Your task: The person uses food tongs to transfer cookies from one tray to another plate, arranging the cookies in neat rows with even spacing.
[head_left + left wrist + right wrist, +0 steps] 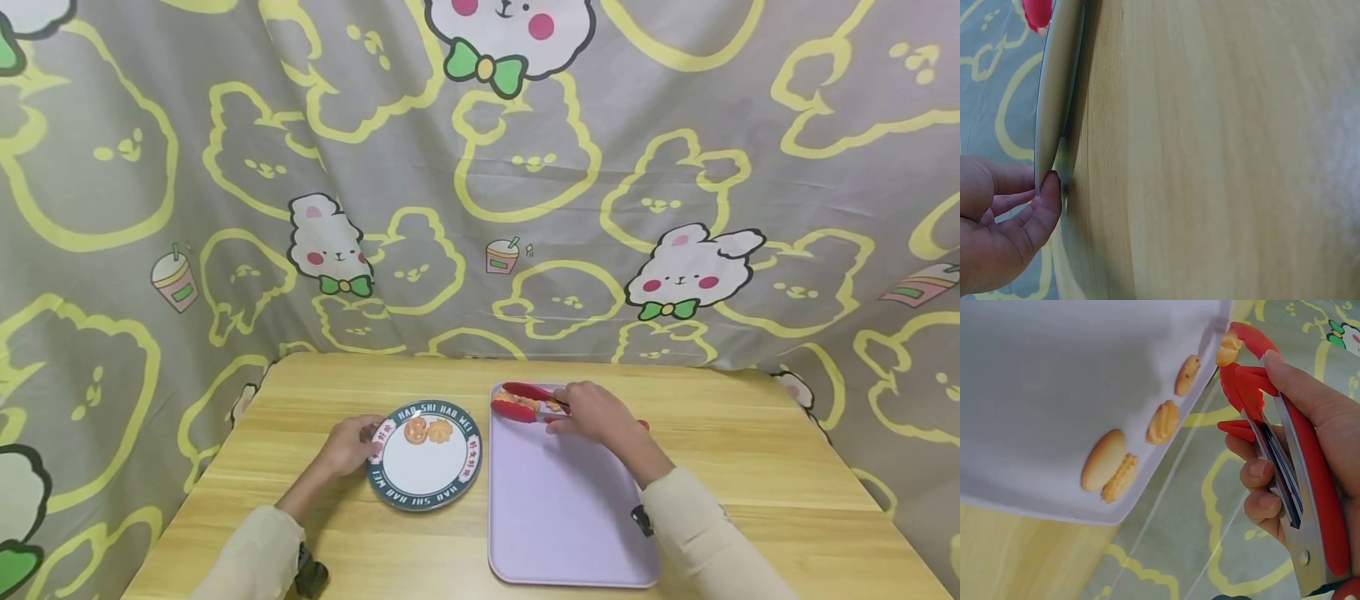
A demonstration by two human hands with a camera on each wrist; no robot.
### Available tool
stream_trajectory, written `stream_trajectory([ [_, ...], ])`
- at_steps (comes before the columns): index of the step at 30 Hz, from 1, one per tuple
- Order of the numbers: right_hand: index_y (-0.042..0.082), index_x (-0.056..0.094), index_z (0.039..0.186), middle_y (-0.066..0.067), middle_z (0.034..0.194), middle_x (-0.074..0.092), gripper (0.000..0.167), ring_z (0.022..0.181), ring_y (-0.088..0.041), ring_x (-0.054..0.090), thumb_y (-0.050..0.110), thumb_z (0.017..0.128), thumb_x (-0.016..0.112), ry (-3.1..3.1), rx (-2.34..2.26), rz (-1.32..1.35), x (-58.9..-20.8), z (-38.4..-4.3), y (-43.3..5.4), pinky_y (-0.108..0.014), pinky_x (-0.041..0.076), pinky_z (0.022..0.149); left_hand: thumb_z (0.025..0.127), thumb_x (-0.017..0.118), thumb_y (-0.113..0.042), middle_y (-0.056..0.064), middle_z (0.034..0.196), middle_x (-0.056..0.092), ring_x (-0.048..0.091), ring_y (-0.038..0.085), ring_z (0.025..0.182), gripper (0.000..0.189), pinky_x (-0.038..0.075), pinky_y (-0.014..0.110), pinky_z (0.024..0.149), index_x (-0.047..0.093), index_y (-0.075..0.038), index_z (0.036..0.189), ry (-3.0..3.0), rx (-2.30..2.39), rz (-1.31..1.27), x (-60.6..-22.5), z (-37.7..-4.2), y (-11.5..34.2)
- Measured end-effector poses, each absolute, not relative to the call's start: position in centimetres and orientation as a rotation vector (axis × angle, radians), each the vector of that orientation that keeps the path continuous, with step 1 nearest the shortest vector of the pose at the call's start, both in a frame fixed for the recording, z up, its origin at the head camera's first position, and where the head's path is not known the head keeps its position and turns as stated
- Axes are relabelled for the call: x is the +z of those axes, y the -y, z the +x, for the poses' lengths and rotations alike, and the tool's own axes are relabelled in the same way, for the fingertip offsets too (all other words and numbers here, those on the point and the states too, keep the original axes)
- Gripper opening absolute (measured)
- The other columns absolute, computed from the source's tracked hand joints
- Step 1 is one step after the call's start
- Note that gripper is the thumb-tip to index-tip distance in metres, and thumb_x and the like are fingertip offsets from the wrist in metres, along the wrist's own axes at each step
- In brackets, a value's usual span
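My left hand pinches the left rim of a round plate with a dark green lettered border. A pretzel-shaped cookie and a flower-shaped cookie lie on it. In the left wrist view, thumb and fingers clasp the plate's edge, which looks raised off the wood. Red-tipped metal tongs are gripped in my right hand over the far end of a lilac tray. Between the tong tips sits a golden ridged cookie, seen in the right wrist view.
On the tray near its far edge lie an oval biscuit, a ridged cookie, a swirled cookie and a small oblong cookie. The wooden table ends at a patterned curtain.
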State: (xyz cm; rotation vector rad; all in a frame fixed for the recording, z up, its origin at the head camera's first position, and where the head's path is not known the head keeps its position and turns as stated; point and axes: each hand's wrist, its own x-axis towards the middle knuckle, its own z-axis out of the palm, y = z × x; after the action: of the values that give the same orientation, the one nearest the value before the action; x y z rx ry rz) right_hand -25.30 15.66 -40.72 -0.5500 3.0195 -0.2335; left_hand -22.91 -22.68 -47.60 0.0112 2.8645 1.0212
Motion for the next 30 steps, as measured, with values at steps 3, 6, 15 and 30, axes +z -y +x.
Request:
stream_trajectory([
  [3,0.007,0.067,0.117,-0.006,0.093,0.067,0.058,0.076,-0.018,0.054,0.041,0.071,0.079,-3.025,-0.254,-0.563,-40.4,-25.1,-15.3,-0.034,0.051,0.073,0.084,0.064,-0.003,0.012,0.101,0.063,0.057,0.021,0.088,0.044,0.052,0.032,0.072,0.056,0.002,0.127,-2.865,1.023,0.005,-47.7,-22.9,22.7],
  [6,0.008,0.067,0.116,-0.005,0.093,0.069,0.057,0.076,-0.017,0.055,0.042,0.071,0.079,-3.032,-0.246,-0.597,-40.1,-24.7,-14.6,-0.033,0.051,0.073,0.083,0.064,-0.002,0.012,0.100,0.064,0.057,0.021,0.087,0.044,0.052,0.032,0.072,0.056,0.002,0.126,-2.870,1.022,0.005,-47.8,-22.9,22.7],
  [15,0.011,0.068,0.114,-0.004,0.091,0.068,0.054,0.073,-0.015,0.053,0.041,0.070,0.081,-3.035,-0.277,-0.726,-39.9,-23.4,-11.8,-0.030,0.051,0.070,0.083,0.064,-0.002,0.012,0.102,0.064,0.057,0.022,0.089,0.045,0.053,0.034,0.075,0.056,0.002,0.127,-2.864,1.027,0.001,-48.0,-23.0,22.8],
  [30,0.013,0.068,0.115,0.002,0.085,0.064,0.053,0.067,-0.009,0.048,0.045,0.073,0.077,-3.016,-0.212,-0.963,-40.5,-22.1,-6.3,-0.022,0.044,0.059,0.082,0.065,-0.002,0.013,0.099,0.065,0.057,0.020,0.086,0.045,0.051,0.030,0.071,0.056,0.003,0.126,-2.865,1.032,0.048,-47.5,-23.1,22.9],
])
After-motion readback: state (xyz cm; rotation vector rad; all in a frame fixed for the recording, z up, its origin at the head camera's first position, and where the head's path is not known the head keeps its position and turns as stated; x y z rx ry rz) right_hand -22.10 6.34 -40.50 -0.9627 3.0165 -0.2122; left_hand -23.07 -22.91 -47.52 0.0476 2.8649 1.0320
